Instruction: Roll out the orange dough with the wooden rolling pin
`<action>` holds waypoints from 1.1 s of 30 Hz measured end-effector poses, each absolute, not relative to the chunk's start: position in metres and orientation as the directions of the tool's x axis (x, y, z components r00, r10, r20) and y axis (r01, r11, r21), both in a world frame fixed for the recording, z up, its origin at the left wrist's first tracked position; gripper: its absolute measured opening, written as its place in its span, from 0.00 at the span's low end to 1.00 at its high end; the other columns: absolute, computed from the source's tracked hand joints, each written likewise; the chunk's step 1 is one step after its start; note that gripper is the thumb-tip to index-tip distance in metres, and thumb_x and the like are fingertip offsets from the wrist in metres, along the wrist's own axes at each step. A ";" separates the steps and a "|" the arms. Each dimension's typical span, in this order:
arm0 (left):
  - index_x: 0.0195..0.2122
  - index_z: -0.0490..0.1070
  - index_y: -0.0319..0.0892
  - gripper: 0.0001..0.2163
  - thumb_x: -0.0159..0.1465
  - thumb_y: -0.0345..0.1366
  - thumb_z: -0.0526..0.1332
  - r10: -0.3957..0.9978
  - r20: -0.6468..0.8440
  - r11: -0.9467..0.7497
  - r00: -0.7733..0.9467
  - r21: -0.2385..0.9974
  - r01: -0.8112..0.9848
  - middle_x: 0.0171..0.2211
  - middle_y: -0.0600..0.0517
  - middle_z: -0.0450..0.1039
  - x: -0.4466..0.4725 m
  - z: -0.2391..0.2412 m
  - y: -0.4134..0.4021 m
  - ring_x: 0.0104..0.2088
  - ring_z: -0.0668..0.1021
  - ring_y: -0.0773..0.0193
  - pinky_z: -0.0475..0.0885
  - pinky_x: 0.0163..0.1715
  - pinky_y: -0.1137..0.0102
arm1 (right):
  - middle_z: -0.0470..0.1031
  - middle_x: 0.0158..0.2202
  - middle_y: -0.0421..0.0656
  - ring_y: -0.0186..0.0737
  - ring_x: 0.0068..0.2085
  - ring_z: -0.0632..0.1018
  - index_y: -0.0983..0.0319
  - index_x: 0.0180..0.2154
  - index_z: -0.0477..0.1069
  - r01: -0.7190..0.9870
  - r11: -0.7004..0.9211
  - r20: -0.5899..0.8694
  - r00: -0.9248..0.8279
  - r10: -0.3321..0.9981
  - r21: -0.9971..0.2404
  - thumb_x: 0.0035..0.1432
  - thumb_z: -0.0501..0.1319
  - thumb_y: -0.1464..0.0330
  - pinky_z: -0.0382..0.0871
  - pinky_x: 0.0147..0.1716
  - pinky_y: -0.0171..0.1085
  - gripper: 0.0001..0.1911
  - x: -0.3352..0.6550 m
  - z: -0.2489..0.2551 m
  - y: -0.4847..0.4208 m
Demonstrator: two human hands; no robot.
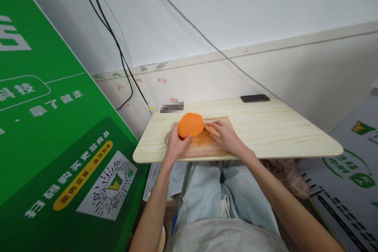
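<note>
A flat, rounded sheet of orange dough [191, 125] is held up at a tilt over the left part of a wooden board [203, 149]. My left hand [178, 143] grips its lower left edge, thumb on the near face and fingers mostly hidden behind. My right hand [226, 136] is closed round a light wooden stick [212, 129] that looks like a small rolling pin. The stick's left end meets the dough's right edge; whether it continues behind the dough is hidden.
The board lies on a pale wood-grain table [283, 134] against the wall. A black phone [255, 98] lies at the back right, and a blurred dark object [172, 107] sits at the back left. A green printed panel [59, 126] stands close on the left.
</note>
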State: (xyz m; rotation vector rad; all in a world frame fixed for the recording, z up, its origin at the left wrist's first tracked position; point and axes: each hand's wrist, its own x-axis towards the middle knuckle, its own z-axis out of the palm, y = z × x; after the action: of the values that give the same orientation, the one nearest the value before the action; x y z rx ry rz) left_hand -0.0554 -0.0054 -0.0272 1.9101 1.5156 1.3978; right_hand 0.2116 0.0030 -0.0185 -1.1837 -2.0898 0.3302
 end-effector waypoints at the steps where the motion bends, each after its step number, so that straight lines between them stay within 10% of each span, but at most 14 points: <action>1: 0.51 0.69 0.46 0.20 0.60 0.35 0.73 0.876 0.480 -0.376 -0.044 0.738 0.561 0.47 0.50 0.80 -0.055 -0.027 -0.006 0.46 0.83 0.53 0.76 0.46 0.64 | 0.79 0.62 0.52 0.56 0.63 0.80 0.56 0.66 0.77 0.650 0.550 0.450 -0.337 0.827 -0.525 0.70 0.65 0.71 0.74 0.67 0.55 0.25 0.212 -0.019 0.003; 25: 0.62 0.71 0.46 0.24 0.66 0.38 0.69 0.799 0.585 -0.504 -0.139 0.777 0.376 0.60 0.45 0.79 -0.052 -0.024 -0.015 0.62 0.81 0.47 0.75 0.67 0.54 | 0.79 0.61 0.51 0.55 0.62 0.80 0.55 0.66 0.77 0.655 0.551 0.461 -0.329 0.824 -0.517 0.70 0.65 0.69 0.74 0.66 0.54 0.25 0.213 -0.021 0.003; 33: 0.55 0.69 0.44 0.23 0.66 0.50 0.73 0.827 0.503 -0.454 -0.250 0.861 0.228 0.51 0.44 0.81 -0.049 -0.026 -0.011 0.52 0.85 0.53 0.81 0.53 0.61 | 0.79 0.60 0.51 0.55 0.62 0.80 0.55 0.66 0.77 0.654 0.553 0.458 -0.335 0.823 -0.516 0.70 0.64 0.69 0.74 0.66 0.54 0.25 0.214 -0.020 0.002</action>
State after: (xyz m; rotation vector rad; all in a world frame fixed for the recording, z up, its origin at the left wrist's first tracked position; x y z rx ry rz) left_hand -0.0491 -0.0115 -0.0262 1.5523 1.2809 1.7515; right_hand 0.2135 0.0024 -0.0198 -1.1833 -2.0914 0.3116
